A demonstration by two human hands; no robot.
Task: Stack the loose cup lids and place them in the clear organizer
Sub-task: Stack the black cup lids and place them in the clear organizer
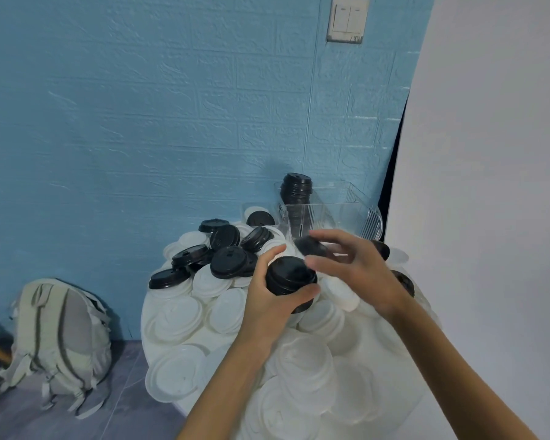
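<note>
- White lids (pixel 302 369) are heaped nearest, black lids (pixel 226 249) beyond.
- Black stack (pixel 288 277) is gripped by left hand (pixel 267 300); right hand (pixel 356 265) hovers, fingers spread, motion-blurred.
- Lids judged light, slippery; best held around rims.
- Organizer (pixel 346 214) stands behind.

A pale grey backpack (pixel 59 341) slumps on the grey floor (pixel 134 404) against a wall of blue embossed brick-pattern panels (pixel 140 106). High on that wall sits a white two-rocker light switch (pixel 347 20). A plain white wall (pixel 496 154) adjoins at right.
</note>
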